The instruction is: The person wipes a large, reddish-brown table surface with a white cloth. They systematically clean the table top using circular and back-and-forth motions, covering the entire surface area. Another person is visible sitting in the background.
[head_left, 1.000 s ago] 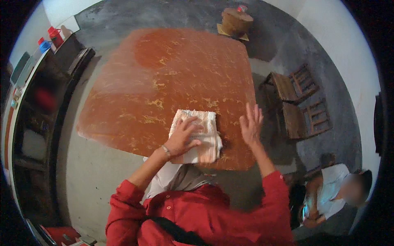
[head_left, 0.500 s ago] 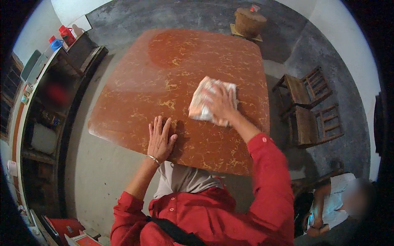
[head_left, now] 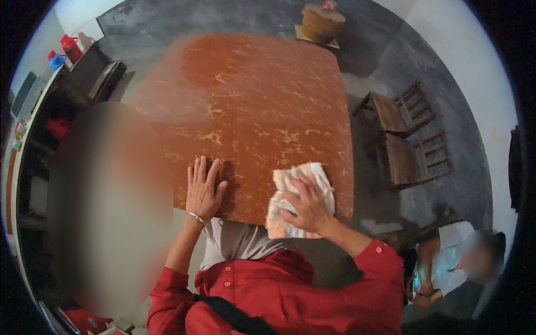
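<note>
A view from above of a person in a red shirt leaning over a reddish-brown counter [head_left: 251, 100] with pale yellow marbled streaks. The right hand [head_left: 306, 205] lies flat on a crumpled white cloth [head_left: 298, 195], fingers spread and pressing it down rather than closed around it. The cloth sits at the near edge of the counter, toward its right corner. Its long axis runs from the near edge away from the person, tilted slightly to the right, and its lower end hangs over the counter's edge. The hand covers the middle of the cloth, so its folds there cannot be made out.

The left hand [head_left: 204, 190] is open and holds nothing. Its palm rests flat on the bare counter near the same edge, fingers pointing away from the person, with a thin bracelet at the wrist. It lies to the left of the cloth, near it but not touching.

A large blurred oval hides the left part of the view, including the counter's left corner. Beyond it, at the upper left, a dark shelf [head_left: 84, 72] carries small red and blue containers, too small to identify. On the grey floor to the right stand two dark wooden chairs [head_left: 410, 139], close to the counter's right side. A round woven basket [head_left: 322, 22] sits past the far edge. At the lower right another person in a white top [head_left: 452, 262] sits, partly cut off by the rim.
</note>
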`<action>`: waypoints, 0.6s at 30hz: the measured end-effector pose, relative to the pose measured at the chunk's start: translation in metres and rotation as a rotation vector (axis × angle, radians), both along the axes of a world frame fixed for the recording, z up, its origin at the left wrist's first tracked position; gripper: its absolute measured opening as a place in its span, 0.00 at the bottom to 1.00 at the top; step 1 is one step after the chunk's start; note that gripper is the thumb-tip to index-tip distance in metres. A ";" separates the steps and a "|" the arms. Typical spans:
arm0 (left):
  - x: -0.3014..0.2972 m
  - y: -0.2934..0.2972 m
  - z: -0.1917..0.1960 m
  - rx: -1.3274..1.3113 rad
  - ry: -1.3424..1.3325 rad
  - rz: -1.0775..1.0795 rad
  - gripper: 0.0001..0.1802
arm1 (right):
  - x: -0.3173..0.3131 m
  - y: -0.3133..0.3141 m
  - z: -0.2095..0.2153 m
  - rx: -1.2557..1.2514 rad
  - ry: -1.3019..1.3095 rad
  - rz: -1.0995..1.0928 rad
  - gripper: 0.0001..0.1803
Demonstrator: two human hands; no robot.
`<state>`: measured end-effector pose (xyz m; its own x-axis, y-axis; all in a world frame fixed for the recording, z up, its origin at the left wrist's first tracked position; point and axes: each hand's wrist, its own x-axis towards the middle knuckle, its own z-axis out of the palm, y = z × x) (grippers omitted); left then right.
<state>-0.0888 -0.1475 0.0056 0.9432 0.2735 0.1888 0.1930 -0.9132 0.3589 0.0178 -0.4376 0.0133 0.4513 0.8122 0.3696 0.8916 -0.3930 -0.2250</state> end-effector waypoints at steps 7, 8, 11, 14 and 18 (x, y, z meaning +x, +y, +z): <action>0.000 -0.002 0.002 -0.002 0.017 0.022 0.31 | 0.077 -0.060 -0.003 -0.078 0.062 -0.422 0.23; 0.000 -0.001 0.002 0.001 0.027 0.030 0.31 | 0.099 -0.058 -0.007 -0.074 0.059 -0.480 0.23; 0.006 -0.004 -0.001 -0.018 0.006 0.020 0.31 | 0.171 -0.063 -0.017 -0.033 0.083 -0.591 0.24; 0.005 -0.002 0.001 -0.023 -0.007 0.029 0.30 | 0.223 -0.045 -0.017 0.057 0.138 -0.622 0.25; 0.006 0.001 -0.002 -0.026 -0.044 0.010 0.30 | 0.238 -0.044 -0.030 0.011 -0.024 -0.604 0.26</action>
<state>-0.0829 -0.1466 0.0040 0.9314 0.2878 0.2229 0.1851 -0.9017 0.3908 0.2562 -0.4813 -0.0170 0.8232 0.4107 0.3920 0.5159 -0.8293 -0.2146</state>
